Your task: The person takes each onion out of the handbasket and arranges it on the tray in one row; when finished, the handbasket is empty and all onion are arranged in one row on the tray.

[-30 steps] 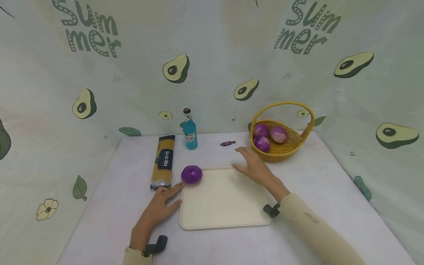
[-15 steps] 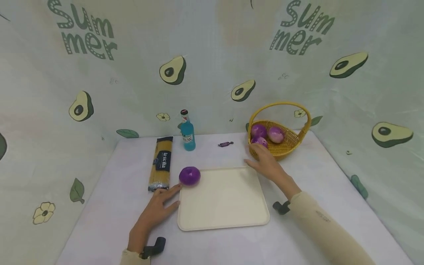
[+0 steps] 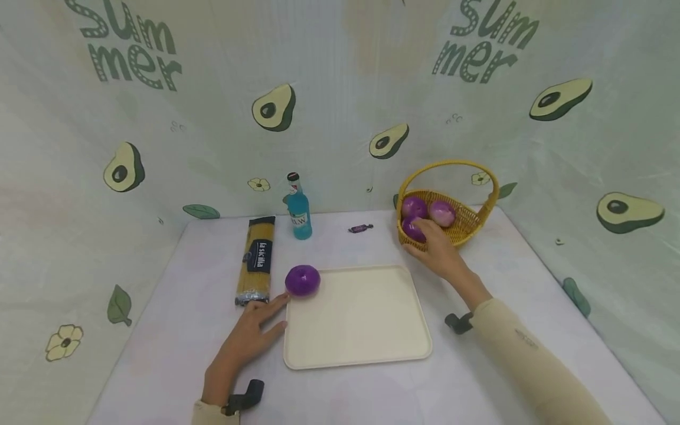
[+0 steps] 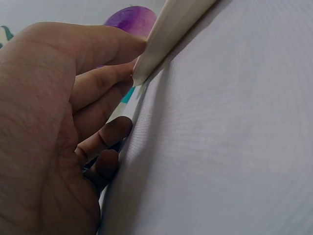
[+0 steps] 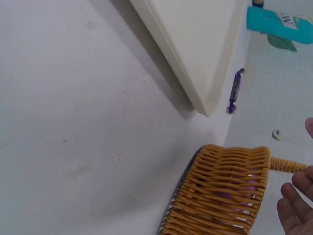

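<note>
A shiny purple onion (image 3: pixel 303 280) sits at the back left corner of a cream tray (image 3: pixel 358 319). My left hand (image 3: pixel 254 335) lies beside the tray, its fingertips and thumb touching the left rim. A yellow wicker basket (image 3: pixel 461 235) with an arched handle holds several purple onions. Over its front rim reaches my right hand (image 3: pixel 440 251), the index finger at the front onion (image 3: pixel 412 229) and the thumb near the basket's front side. In the right wrist view only some fingers (image 5: pixel 298 200) show, loosely bent above the basket; the contact with the onion is hidden.
A pasta packet (image 3: pixel 256 260) lies left of the tray, close to my left fingers. Behind the tray stand a blue bottle (image 3: pixel 300 215) and, flat on the table, a purple-wrapped candy (image 3: pixel 360 228). A printed cloth (image 3: pixel 329 165) hangs behind the table.
My right hand has moved from over the tray's back right corner rightward to the basket, reaching the front onion. The left hand has stayed at the tray's left rim.
</note>
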Demonstrator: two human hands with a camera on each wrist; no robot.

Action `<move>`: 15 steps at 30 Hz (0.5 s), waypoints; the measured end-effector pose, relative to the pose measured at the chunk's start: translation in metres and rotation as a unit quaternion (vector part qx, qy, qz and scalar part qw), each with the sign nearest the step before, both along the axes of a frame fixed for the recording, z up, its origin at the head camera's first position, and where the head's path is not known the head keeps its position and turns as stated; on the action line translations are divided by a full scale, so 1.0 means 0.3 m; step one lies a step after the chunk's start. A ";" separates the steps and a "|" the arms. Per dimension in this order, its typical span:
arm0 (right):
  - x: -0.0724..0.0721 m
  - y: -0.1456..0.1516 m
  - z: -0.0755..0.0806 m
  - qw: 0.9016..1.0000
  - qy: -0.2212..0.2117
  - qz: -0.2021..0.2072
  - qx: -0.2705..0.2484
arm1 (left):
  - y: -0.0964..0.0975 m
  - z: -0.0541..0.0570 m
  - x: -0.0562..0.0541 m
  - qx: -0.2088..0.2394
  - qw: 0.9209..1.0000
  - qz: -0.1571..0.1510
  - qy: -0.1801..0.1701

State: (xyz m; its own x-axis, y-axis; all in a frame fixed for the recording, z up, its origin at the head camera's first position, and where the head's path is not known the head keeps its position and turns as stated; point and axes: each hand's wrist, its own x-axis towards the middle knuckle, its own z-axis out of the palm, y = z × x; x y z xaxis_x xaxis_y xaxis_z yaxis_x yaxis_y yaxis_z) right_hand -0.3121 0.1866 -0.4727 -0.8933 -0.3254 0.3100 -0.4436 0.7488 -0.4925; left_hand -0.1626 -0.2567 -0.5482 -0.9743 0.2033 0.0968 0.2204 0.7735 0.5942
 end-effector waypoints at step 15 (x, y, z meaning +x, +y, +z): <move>-0.080 0.057 -0.001 0.999 -0.039 -0.025 0.009 | 0.000 0.003 -0.001 0.000 1.000 0.006 -0.011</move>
State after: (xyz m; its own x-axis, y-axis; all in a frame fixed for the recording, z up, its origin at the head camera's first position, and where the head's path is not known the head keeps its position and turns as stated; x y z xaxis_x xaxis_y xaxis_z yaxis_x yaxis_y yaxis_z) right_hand -0.3360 0.2036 -0.4731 -0.9298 -0.2846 0.2335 -0.3663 0.7782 -0.5101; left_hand -0.1628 -0.2567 -0.5472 -0.9786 0.1916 0.0751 0.1979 0.7755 0.5996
